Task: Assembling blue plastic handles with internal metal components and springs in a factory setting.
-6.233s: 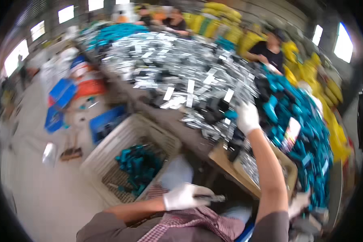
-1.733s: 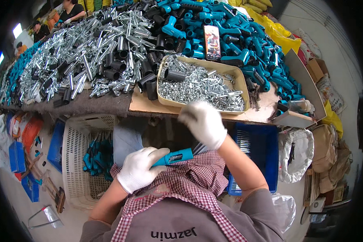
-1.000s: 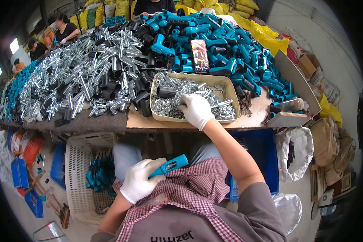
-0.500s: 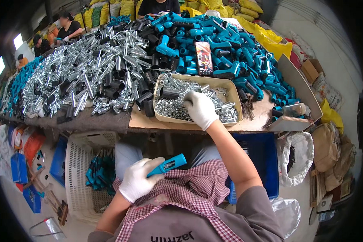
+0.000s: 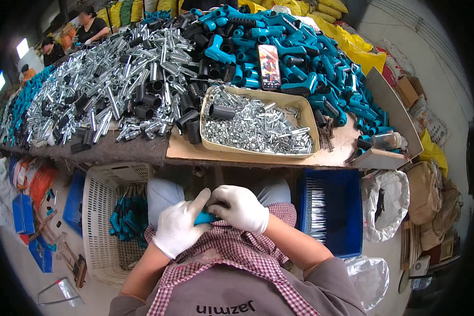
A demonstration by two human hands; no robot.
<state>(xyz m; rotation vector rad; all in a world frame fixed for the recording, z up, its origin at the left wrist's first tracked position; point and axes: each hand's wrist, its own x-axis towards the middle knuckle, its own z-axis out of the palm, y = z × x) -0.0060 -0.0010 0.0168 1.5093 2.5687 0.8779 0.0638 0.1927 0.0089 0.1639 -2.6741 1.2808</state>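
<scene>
Both of my gloved hands meet above my lap, over a checked apron. My left hand [image 5: 177, 227] is closed around a teal plastic tool handle [image 5: 204, 217], mostly covered by fingers. Bent fingers of my right hand [image 5: 240, 209] pinch at the handle's upper end; whether a small part sits between them is hidden. Beyond the hands, on the table edge, rests a cream tray [image 5: 258, 151] of small shiny metal pieces, with a black ribbed sleeve [image 5: 222, 111] lying in it.
Metal tubes [image 5: 116, 89] and teal handles [image 5: 300, 47] heap up across the table, a phone [image 5: 269, 67] leaning among them. Below stand a white basket [image 5: 93, 221] with teal-handled tools, and a blue bin [image 5: 347, 234] holding metal rods. A co-worker [image 5: 92, 29] sits far left.
My right hand has left the cream tray and come down to the handle in my left hand. The handle is now largely covered by fingers.
</scene>
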